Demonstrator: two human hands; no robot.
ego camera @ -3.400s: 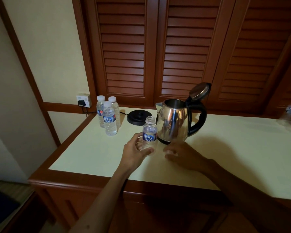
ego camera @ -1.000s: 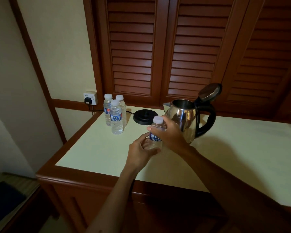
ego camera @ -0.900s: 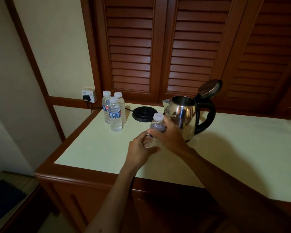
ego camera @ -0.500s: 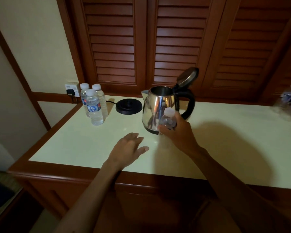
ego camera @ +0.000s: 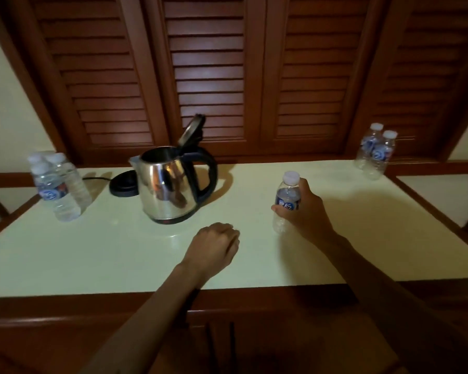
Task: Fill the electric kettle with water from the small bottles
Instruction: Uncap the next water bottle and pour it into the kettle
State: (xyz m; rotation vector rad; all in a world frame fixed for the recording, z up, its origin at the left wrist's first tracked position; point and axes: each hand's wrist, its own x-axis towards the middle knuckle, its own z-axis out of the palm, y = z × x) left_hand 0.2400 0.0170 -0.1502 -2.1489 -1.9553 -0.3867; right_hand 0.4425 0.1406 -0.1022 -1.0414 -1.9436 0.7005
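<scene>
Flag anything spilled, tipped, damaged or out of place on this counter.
Nothing stands out. The kettle stands upright off its base, lid open. The right hand holds a capped bottle upright; the other bottles stand upright. No spill shows on the counter.

We see a shiny silver kettle (ego camera: 166, 192) with a black handle and lid rim, just right of its black base (ego camera: 123, 183), on a pale cream countertop (ego camera: 119, 255) edged in reddish-brown wood. The clear bottles (ego camera: 56, 188) left of the kettle have white caps and blue labels. Behind the kettle, slatted reddish-brown shutters (ego camera: 208, 74).
</scene>
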